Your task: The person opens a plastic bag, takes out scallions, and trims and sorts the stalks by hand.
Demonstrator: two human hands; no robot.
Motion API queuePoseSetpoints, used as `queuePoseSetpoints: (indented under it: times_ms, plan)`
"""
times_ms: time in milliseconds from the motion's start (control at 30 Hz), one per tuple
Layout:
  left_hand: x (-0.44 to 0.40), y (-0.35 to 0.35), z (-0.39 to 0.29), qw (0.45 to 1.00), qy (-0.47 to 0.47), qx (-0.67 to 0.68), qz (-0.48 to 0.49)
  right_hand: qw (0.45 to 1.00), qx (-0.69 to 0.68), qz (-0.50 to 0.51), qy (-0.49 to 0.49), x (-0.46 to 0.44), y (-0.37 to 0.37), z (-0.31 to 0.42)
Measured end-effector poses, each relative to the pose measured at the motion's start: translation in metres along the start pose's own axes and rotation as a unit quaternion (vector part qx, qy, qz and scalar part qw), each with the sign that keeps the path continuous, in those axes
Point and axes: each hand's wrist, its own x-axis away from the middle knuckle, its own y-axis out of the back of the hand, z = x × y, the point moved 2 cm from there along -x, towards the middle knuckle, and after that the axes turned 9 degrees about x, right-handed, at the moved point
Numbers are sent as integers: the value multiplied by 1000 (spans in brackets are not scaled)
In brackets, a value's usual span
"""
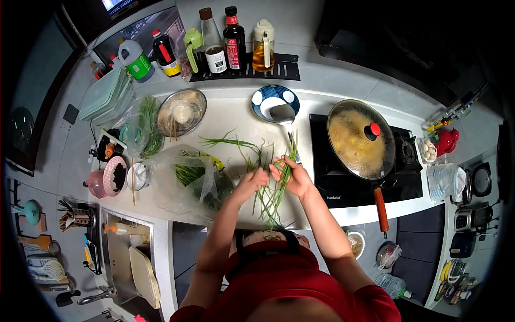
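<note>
Long thin scallions hang in a loose bunch over the counter's front edge, with my right hand closed around them. Just left of it, my left hand is pinched beside the stalks; whatever sits between its fingertips is too small to make out. More loose scallion stalks lie on the counter beyond my hands. To the left, a clear plastic bag holds more greens, close to my left wrist. A blue patterned bowl with a metal ladle resting in it stands behind my right hand.
On the right, a lidded pan with food inside sits on the black stove, its handle sticking out past the front. A metal dish, bagged herbs and a sink are leftward. Bottles line a back shelf.
</note>
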Motion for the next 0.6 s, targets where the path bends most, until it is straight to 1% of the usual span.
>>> queuePoseSetpoints:
  times_ms: [33, 67, 100, 167, 200, 267, 300, 433, 533, 600]
  plan:
    - [7, -11, -8, 995, 68, 50, 48, 1000, -1, -16, 19, -2, -1, 1]
    - [5, -16, 0, 983, 93, 116, 111, 999, -1, -32, 38, -5, -3, 1]
    - [8, -19, -3, 970, 106, 170, 139, 997, -1, -49, 56, -7, -4, 2]
    - [15, -23, -13, 932, 131, 277, 193, 991, 74, -81, 81, -10, 0, 6]
    - [16, -20, -15, 926, 119, 298, 200, 985, 111, -97, 93, -10, 3, 8]
    - [19, -16, -22, 934, 90, 295, 178, 972, 162, -118, 121, -12, 9, 9]
    - [20, -14, -25, 938, 74, 294, 167, 972, 119, -141, 148, -14, 9, 8]
    - [26, -5, -33, 939, 77, 285, 179, 971, 47, -164, 170, -16, 13, 8]
    - [27, 2, -30, 937, 81, 286, 184, 965, 2, -157, 210, -23, 22, 9]
    - [29, 5, -29, 940, 84, 288, 163, 962, -27, -148, 227, -23, 21, 11]
